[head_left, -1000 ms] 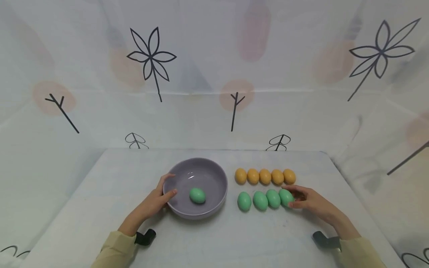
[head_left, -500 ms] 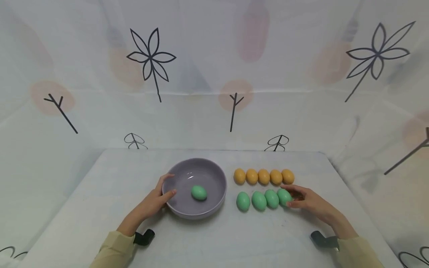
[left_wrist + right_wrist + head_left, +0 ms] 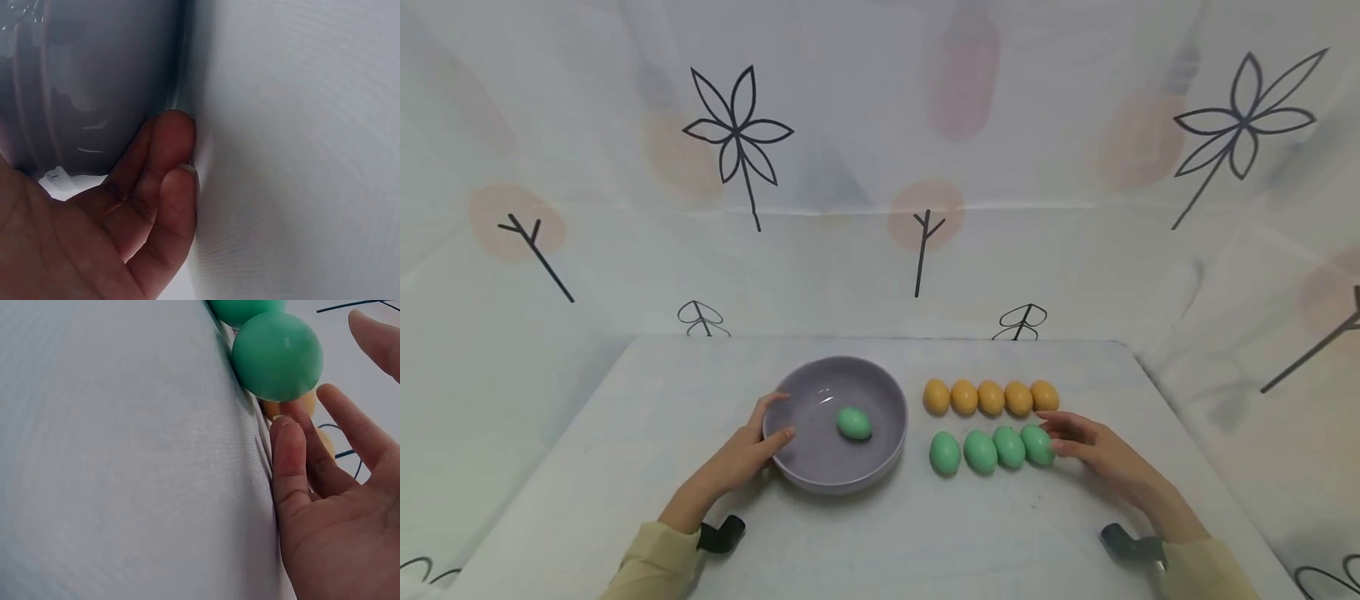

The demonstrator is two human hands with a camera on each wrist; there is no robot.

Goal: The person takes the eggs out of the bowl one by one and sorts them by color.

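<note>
A purple-grey bowl [image 3: 880, 462] stands left of the table's middle, with one green egg [image 3: 854, 423] lying inside. My left hand [image 3: 747, 452] grips the bowl's left side, its thumb over the rim; in the left wrist view its fingers curl low against the bowl's outer wall. To the right of the bowl lies a row of several green eggs [image 3: 981, 452]. Beside the rightmost green egg [image 3: 278, 357], my right hand [image 3: 1093, 450] has its thumb and fingers spread. The right wrist view shows the fingers close to that egg, not closed round it.
Several yellow-orange eggs [image 3: 991, 398] form a second row behind the green ones. A white cloth covers the table [image 3: 925, 542]. Patterned fabric [image 3: 835, 267] hangs behind and along both sides. Each wrist bears a dark strapped device.
Inside the bowl, the green egg has rolled away from me and to the right. My right hand's thumb has lifted off the rightmost green egg and shifted slightly right.
</note>
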